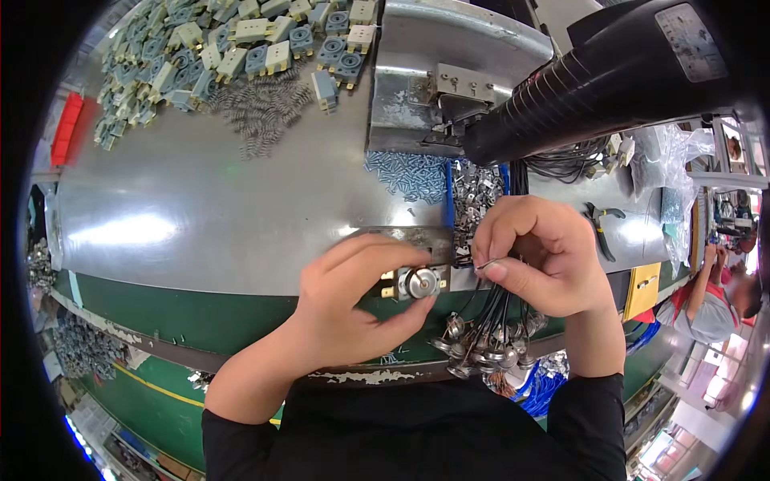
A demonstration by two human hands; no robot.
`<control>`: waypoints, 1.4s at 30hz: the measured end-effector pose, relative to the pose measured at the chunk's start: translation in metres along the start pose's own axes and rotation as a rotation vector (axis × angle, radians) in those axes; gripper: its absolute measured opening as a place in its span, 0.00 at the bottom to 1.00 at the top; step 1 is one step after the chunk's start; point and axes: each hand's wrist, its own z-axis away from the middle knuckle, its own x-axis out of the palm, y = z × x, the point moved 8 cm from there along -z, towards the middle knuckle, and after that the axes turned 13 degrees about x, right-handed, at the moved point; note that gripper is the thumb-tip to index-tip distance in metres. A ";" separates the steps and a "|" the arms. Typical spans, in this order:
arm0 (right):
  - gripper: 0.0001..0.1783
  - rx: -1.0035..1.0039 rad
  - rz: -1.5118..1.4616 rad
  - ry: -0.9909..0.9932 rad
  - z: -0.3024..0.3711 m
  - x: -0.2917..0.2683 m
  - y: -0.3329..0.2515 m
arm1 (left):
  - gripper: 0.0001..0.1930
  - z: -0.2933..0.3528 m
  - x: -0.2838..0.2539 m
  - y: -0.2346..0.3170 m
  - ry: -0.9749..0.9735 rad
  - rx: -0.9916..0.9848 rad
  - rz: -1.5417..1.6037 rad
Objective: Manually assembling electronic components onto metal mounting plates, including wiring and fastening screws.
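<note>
My left hand [353, 297] is closed round a small switch-like part [420, 284], gripped between thumb and fingers. It has a round metal face and brass-coloured terminals sticking out at its sides. A flat metal plate [437, 239] lies just beyond it on the table. My right hand [545, 252] pinches a small thin piece [486, 265] between thumb and fingertips; its kind is too small to make out. Below that hand, a bunch of black wires [488, 317] with round metal ends [489, 353] hangs over the near table edge.
Grey and cream switch bodies [172, 68] and loose springs [265, 108] lie far left. Blue-grey screws [407, 175] sit beside a blue bin of metal clips [475, 192]. A black powered tool [585, 84] leans in from the right, near pliers [603, 230]. Another person [706, 305] works far right.
</note>
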 end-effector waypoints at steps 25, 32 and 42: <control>0.10 -0.288 0.627 0.161 -0.015 0.055 -0.069 | 0.35 0.019 0.016 0.018 0.410 -0.697 1.687; 0.05 -0.167 0.582 0.182 -0.018 0.052 -0.062 | 0.35 0.021 0.015 0.015 0.442 -0.707 1.707; 0.06 0.257 -0.026 0.207 -0.012 0.033 -0.031 | 0.34 0.017 0.015 0.017 0.370 -0.718 1.560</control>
